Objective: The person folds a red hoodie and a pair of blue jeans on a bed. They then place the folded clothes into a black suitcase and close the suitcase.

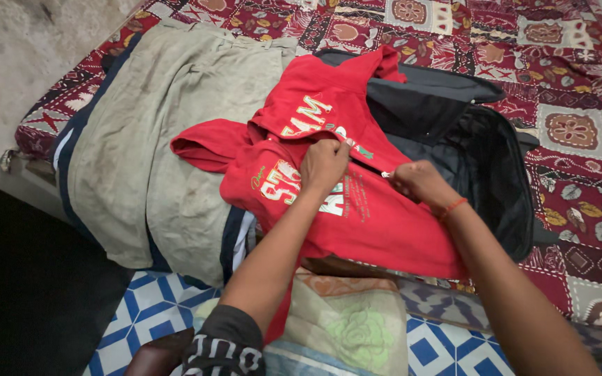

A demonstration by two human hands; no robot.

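Observation:
A red hooded sweatshirt point(377, 223) with pale printed lettering lies spread over the edge of an open black suitcase point(482, 160) on a bed. My left hand point(323, 164) presses and pinches the red cloth near the front opening. My right hand point(416, 182) pinches the small white zipper pull point(385, 174) just to the right of it. A thin orange thread band circles my right wrist. One red sleeve point(200, 147) trails off to the left.
A dusty grey-green cloth with dark blue edging point(168, 132) covers the bed's left part. A maroon patchwork bedspread point(573, 132) lies under the suitcase. Folded pale fabrics point(350, 320) and a blue-and-white patterned sheet point(155, 306) sit at the near edge. Bare floor point(15, 42) shows far left.

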